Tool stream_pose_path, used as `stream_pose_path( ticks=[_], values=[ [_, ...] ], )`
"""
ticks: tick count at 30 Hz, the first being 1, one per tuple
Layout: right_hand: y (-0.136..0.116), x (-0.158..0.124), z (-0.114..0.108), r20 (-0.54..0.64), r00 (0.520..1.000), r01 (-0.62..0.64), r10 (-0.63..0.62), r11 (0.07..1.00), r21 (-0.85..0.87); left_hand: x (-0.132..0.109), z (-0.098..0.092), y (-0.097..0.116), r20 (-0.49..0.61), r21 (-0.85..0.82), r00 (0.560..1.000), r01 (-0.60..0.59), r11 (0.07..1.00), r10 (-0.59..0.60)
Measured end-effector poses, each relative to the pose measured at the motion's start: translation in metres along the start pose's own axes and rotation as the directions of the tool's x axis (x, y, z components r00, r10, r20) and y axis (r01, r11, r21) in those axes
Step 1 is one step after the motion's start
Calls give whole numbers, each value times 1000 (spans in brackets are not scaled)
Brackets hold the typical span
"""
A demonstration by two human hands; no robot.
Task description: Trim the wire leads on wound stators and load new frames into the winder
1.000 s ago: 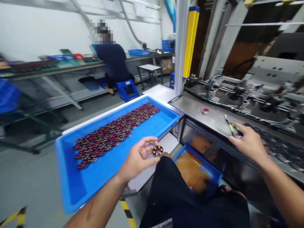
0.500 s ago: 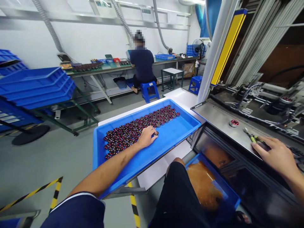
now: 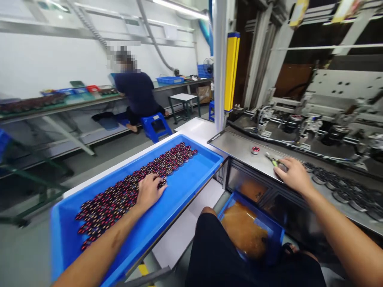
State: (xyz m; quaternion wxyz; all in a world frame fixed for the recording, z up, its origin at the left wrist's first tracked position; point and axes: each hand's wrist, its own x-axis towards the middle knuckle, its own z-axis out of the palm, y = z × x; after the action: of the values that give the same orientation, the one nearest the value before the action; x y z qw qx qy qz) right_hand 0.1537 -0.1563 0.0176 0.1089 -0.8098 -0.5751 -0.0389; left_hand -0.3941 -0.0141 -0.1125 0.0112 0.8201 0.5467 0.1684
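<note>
My left hand (image 3: 149, 190) is over the blue tray (image 3: 176, 195), thumb and fingers closed around a small round motor part (image 3: 162, 182) at the edge of the pile. Packed rows of the same black parts with red and copper-coloured segments (image 3: 119, 197) fill the tray's far side. On the metal worktop (image 3: 236, 153), my right hand (image 3: 295, 175) curls over the handles of green-handled pliers (image 3: 273, 160), whose jaws point away to the left. The palm hides part of the handles. A single red-topped round part (image 3: 255, 150) stands just left of the pliers.
Dark metal rings (image 3: 344, 185) line the worktop at right, before machine fixtures (image 3: 299, 119). A yellow guard bar (image 3: 231, 71) rises by a post. A blue bin (image 3: 275, 239) sits below. Another person (image 3: 136, 91) sits at the far bench.
My view has swung right, so the tray sits further left and more of the machine and the metal rings shows. Both hands keep nearly the same places beside the round part and the pliers.
</note>
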Motion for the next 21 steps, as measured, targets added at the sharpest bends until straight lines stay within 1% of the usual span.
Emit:
stream_pose_path(
  ticks=[2, 3, 5, 6, 7, 8, 9, 11, 13, 14, 16, 18, 19, 20, 21],
  values=[
    [-1, -1, 2, -2, 1000, 5, -5, 1000, 20, 17, -11, 17, -77, -13, 995, -59, 998, 58],
    [-2, -2, 2, -4, 1000, 3, -3, 1000, 27, 30, -18, 32, -125, -37, 987, -104, 994, 98],
    [-5, -3, 1, -8, 1000, -10, 10, 999, 36, 62, -33, 75, -201, -132, 961, -217, 967, 188],
    [-7, -4, 0, -5, 1000, -14, 14, 999, 43, 80, -39, 101, -209, -199, 951, -268, 943, 226],
    [-8, -4, -1, -1, 1000, -16, 16, 999, 52, 98, -44, 130, -192, -277, 946, -306, 911, 260],
    [-8, -5, -1, 5, 1000, -15, 15, 998, 64, 117, -46, 160, -138, -366, 948, -319, 874, 288],
    [-9, -5, -1, 9, 1000, -15, 14, 997, 77, 134, -45, 190, -66, -453, 949, -305, 838, 309],
    [-11, -6, -3, 15, 1000, -18, 17, 995, 99, 166, -35, 244, 14, -533, 930, -304, 790, 368],
    [-14, -9, -6, 15, 999, -31, 30, 994, 106, 189, -23, 286, 73, -604, 907, -291, 742, 415],
    [-16, -11, -9, 14, 999, -39, 38, 994, 101, 197, -17, 302, 102, -647, 891, -278, 710, 442],
    [-20, -16, -14, 14, 998, -55, 54, 995, 78, 206, -7, 323, 156, -739, 844, -245, 628, 514],
    [-23, -18, -16, 21, 998, -61, 60, 997, 45, 212, 6, 331, 175, -815, 787, -222, 536, 592],
    [-23, -17, -15, 22, 998, -62, 61, 998, 29, 215, 16, 333, 187, -846, 761, -197, 495, 621],
    [-21, -16, -13, 19, 997, -69, 69, 997, 15, 219, 28, 333, 226, -885, 750, -109, 453, 621],
    [-19, -14, -11, 14, 997, -78, 78, 997, 4, 223, 40, 333, 264, -894, 755, -42, 446, 601]
  ],
)
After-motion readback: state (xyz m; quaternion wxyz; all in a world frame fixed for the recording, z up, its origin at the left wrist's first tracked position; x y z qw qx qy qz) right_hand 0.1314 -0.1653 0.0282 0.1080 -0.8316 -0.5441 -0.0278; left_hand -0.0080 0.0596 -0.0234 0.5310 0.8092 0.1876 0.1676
